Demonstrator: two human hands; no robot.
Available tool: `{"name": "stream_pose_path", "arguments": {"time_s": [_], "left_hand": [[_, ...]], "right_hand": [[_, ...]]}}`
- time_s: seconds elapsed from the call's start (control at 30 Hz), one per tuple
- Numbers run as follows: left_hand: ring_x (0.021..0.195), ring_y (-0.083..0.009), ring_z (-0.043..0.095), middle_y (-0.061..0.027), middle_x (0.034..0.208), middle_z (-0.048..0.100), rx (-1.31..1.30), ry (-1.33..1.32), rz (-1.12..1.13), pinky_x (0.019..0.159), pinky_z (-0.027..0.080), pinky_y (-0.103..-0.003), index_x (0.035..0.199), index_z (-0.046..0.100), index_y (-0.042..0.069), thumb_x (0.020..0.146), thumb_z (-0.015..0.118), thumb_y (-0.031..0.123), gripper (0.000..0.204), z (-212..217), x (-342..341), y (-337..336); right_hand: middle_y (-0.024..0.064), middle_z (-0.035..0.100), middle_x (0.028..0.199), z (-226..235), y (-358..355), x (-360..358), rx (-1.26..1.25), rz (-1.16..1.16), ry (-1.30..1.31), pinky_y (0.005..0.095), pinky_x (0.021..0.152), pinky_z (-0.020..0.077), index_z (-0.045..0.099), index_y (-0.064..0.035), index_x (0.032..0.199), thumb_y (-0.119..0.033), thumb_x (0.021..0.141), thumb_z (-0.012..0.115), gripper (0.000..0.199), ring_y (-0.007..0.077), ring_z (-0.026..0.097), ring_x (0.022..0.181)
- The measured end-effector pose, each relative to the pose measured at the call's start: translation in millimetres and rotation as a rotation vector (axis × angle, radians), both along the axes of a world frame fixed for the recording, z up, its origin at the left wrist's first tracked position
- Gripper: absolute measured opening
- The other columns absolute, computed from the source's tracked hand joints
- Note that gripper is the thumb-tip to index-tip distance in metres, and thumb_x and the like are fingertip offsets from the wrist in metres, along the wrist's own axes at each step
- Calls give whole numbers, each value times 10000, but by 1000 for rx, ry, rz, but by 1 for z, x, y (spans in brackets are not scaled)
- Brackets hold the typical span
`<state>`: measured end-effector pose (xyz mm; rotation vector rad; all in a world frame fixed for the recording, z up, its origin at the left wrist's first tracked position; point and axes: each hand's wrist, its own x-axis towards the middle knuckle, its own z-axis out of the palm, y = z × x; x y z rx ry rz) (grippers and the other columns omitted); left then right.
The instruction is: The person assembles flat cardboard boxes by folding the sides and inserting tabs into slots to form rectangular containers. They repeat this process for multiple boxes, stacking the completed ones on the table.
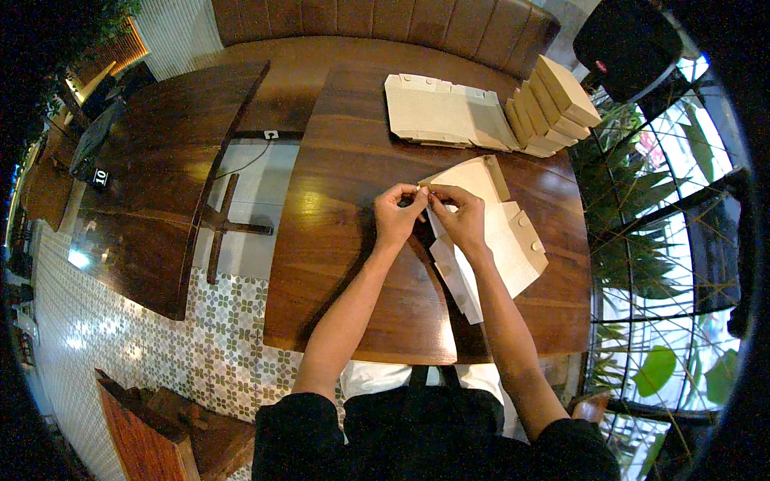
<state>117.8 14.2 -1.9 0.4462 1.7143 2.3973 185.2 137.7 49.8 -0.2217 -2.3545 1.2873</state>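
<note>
Left hand [399, 212] and right hand [460, 212] pinch a half-made box [509, 248], another sheet [449, 114] lies open, and a folded-looking stack [553, 104] stands far-right on the desk [337, 192]!

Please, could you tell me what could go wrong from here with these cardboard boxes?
The left hand and right hand pinch a corner of the partly folded box blank; pressing too hard might crease or tear the cardboard there.

The stack of folded boxes stands close beside the flat cardboard; dragging that piece carelessly could perhaps knock the stack over.
</note>
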Motion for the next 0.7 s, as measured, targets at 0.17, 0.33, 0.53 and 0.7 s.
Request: {"name": "stream_pose_path", "arguments": {"time_s": [0.17, 0.33, 0.53, 0.7], "left_hand": [[607, -75, 615, -25, 775, 696, -15, -2, 61, 518, 496, -236, 907, 712, -19, 923, 765, 119, 149, 0, 3, 2], [620, -56, 604, -4, 750, 682, -2, 28, 119, 534, 484, -224, 883, 702, -16, 904, 765, 85, 121, -2, 3, 4], [674, -51, 601, 3, 773, 688, -44, 66, 161, 600, 494, -226, 862, 707, -7, 888, 782, 83, 120, -5, 2, 4], [690, -45, 588, 12, 762, 681, -43, 86, 171, 622, 484, -220, 859, 708, -20, 887, 780, 89, 133, -7, 1, 5]], "right_hand": [[137, 780, 1000, 2, -2, 1, 77, -11, 33, 295, 796, 589, 762, 14, 1107, -73, 897, 768, 227, 176, 748, 864], [147, 778, 995, 4, -5, -1, 129, -7, 48, 300, 779, 589, 762, 15, 1103, -65, 879, 778, 238, 187, 750, 851], [151, 777, 975, 6, -6, 0, 142, 3, 38, 304, 778, 589, 764, 13, 1101, -51, 859, 784, 251, 191, 747, 838], [158, 772, 971, 5, -7, 1, 187, 16, 57, 307, 778, 587, 761, 11, 1110, -27, 843, 782, 270, 195, 746, 838]]}}
